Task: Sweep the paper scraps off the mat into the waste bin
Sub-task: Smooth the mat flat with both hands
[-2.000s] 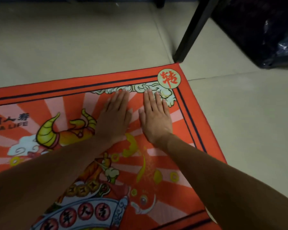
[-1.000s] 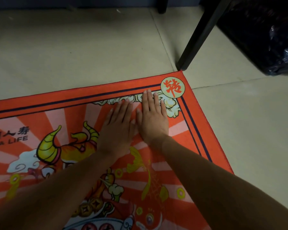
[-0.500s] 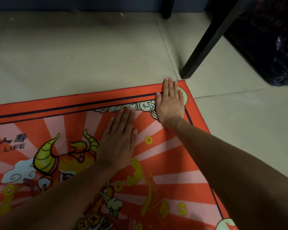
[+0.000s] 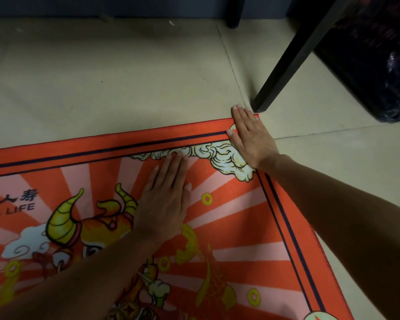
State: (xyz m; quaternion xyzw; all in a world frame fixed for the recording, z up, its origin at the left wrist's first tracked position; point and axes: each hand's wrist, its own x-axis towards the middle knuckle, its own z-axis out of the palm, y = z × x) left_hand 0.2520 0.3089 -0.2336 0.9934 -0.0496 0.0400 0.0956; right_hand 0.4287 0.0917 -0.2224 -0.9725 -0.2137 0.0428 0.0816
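1. Mat [image 4: 229,204]: orange-red, ox print, flat on the tiled floor [image 4: 102,77]; far right corner sits near a black furniture leg [image 4: 286,58].
2. Right hand [image 4: 249,137]: flat, fingers straight and together, palm down on that far right corner; fingertips reach past the mat edge onto the floor. Holds nothing.
3. Left hand [image 4: 166,199]: flat on the mat print, fingers straight, well inside the border, beside the right hand but apart. Holds nothing.
4. Black bag-lined waste bin [image 4: 379,65]: on the floor, beyond the leg, upper right.
5. Paper scraps: can't make any out on the mat.
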